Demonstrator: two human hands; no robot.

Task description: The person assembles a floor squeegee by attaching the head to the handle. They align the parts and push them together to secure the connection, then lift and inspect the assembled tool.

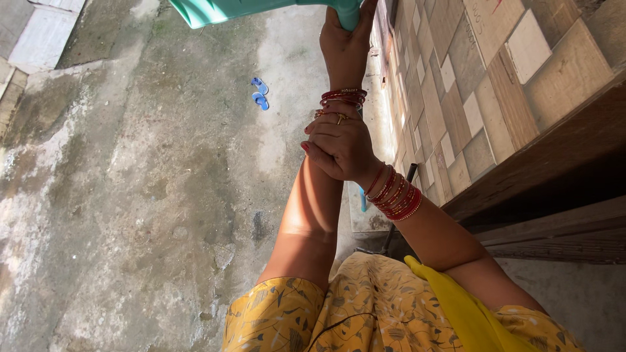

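Stained concrete floor [143, 195] spreads below, a tiled wall [469, 85] at right. Left hand [344, 49] is raised, fingers closed round a teal plastic container [261, 10] at the frame's top; right hand [339, 145] wraps the left forearm [313, 215]. Blue slippers [260, 93] lie well apart.

Left hand [345, 45] raised, grip closed; right hand [339, 145] clasping left forearm.

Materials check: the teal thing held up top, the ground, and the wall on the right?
Teal curved object gripped by the left hand: looks like moulded plastic, smooth, even colour, slight sheen. Grey ground: likely bare concrete, rough, stained and patchy. Wall: seemingly matt tiles in beige and brown rectangles with visible joints. The right hand clasps the left wrist, near red bangles.
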